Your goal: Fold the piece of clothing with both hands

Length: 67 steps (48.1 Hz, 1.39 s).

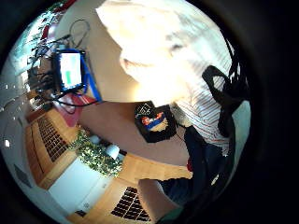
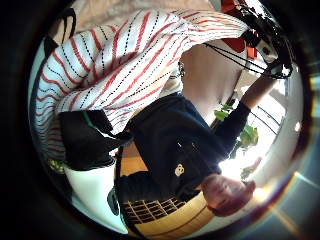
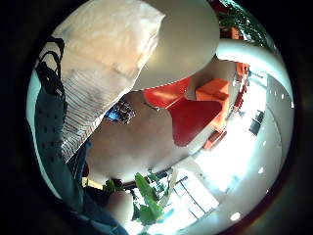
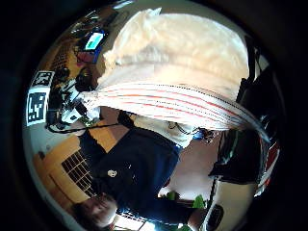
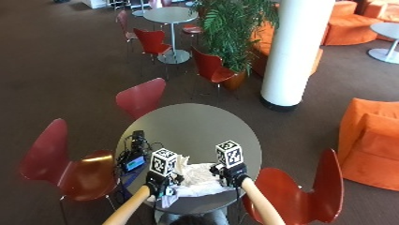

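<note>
A white, partly striped garment (image 5: pixel 196 183) lies bunched at the near edge of the round grey table (image 5: pixel 187 126). My left hand (image 5: pixel 159 183) grips its left end, and a bit of cloth hangs down beside that hand over the table edge. My right hand (image 5: pixel 232 176) holds the right end. The palm views show the garment (image 2: pixel 115 65) close up, its striped edge (image 4: pixel 178 103) stretched between the hands, with the rest of the cloth (image 1: pixel 154 42) spread on the table behind it.
A small screen device with cables (image 5: pixel 133 159) sits on the table's left side, close to my left hand. Red chairs (image 5: pixel 75 168) (image 5: pixel 299 192) (image 5: pixel 142 96) ring the table. A white pillar (image 5: pixel 293 51) and a plant (image 5: pixel 233 28) stand beyond.
</note>
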Motion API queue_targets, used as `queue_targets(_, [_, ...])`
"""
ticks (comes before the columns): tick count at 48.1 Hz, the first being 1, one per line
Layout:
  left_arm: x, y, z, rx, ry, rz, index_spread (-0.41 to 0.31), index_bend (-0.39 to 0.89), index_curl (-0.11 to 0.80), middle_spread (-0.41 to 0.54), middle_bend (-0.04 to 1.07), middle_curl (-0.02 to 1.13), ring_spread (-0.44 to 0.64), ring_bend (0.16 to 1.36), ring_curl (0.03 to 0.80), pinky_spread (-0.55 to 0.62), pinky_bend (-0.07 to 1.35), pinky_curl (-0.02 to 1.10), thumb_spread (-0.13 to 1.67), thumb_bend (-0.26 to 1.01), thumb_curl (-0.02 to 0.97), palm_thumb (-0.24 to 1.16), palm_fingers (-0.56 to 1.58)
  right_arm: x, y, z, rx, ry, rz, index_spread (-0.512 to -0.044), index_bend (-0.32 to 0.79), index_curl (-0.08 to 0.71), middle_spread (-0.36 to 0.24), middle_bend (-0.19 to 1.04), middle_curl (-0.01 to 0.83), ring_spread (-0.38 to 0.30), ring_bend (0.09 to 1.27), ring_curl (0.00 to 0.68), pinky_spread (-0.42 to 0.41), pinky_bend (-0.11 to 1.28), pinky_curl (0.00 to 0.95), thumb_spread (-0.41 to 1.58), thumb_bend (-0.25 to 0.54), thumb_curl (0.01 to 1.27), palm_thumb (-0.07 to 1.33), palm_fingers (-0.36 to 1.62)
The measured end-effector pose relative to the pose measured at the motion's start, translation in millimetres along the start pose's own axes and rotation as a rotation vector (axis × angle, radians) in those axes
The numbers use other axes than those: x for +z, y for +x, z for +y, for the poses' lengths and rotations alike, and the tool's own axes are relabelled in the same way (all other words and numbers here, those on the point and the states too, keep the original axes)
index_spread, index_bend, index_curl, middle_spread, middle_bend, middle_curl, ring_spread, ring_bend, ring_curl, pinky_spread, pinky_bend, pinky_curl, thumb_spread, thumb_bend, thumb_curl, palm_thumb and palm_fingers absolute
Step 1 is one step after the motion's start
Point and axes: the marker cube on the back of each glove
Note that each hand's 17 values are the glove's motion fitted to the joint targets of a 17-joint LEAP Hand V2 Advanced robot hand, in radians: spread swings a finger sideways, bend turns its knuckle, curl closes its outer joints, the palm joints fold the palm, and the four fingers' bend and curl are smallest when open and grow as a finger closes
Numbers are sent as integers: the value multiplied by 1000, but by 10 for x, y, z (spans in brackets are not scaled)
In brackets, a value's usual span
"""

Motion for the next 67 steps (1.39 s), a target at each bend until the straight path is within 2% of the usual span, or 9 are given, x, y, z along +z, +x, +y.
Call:
queue_targets(11, [-590,-490,-818,-275,-126,42,-279,190,468,-284,364,507,-330,426,407,-368,584,441,846,-10,609,834,1204,-276,331,-692,254,-64,-56,-278,161,399,-246,314,506,-259,603,464,-359,574,386,501,-26,674,1017,1256])
queue_targets(14, [-540,-606,-1052,-339,-143,112,-279,195,477,-283,369,516,-322,402,407,-357,556,438,852,-13,621,834,1169,-271,300,-721,294,-53,-65,-278,17,347,-247,348,518,-260,644,475,-360,622,398,519,-20,681,1025,1191])
queue_targets(19, [-342,-824,-1397,-439,-170,264,-274,204,494,-285,406,532,-287,317,392,-317,419,412,907,-21,620,807,1080,-6,415,-1006,353,-86,-130,-274,-7,284,-246,378,531,-255,678,485,-353,665,408,551,-22,693,1027,1137])
queue_targets(27, [-325,-1022,-1320,-592,47,243,-197,146,448,-183,132,485,-161,362,416,-207,407,419,1108,-46,550,664,706,61,561,-985,411,135,-165,-255,62,236,-189,261,502,-217,596,473,-279,692,423,759,5,689,1051,816])
queue_targets(32, [-437,-973,-1102,-544,256,211,-166,151,433,-119,94,420,-94,382,410,-141,397,410,1271,-21,490,587,635,-29,667,-796,492,295,-124,-249,70,216,-158,225,485,-189,563,450,-221,681,406,936,-14,660,1000,809])
queue_targets(41, [-297,-609,-710,-431,407,139,-145,175,430,-49,106,352,-26,409,397,-76,407,398,1432,-25,394,456,593,243,668,-382,606,22,-230,-225,52,189,-113,192,468,-150,560,430,-144,676,387,1170,-55,550,727,831])
queue_targets(47, [114,-634,-957,-413,403,89,-140,181,433,-38,112,325,4,415,392,-53,406,396,1469,-29,335,350,571,551,609,-400,657,-47,-268,-197,36,167,-90,177,455,-141,579,430,-148,711,390,1236,-34,503,636,847])
queue_targets(57, [486,-536,-922,-461,304,199,-93,129,406,-7,135,311,74,461,402,43,357,390,1514,-24,251,204,336,707,415,-388,759,-4,-116,-163,34,126,-63,187,448,-141,597,436,-158,765,398,1285,-6,458,646,784])
queue_targets(67, [599,-569,-1001,-511,339,125,-62,132,369,25,155,297,140,477,382,103,401,385,1526,-11,203,125,254,664,425,-461,734,157,-134,-201,93,134,-148,228,459,-220,627,430,-290,745,374,1238,46,460,836,1111])
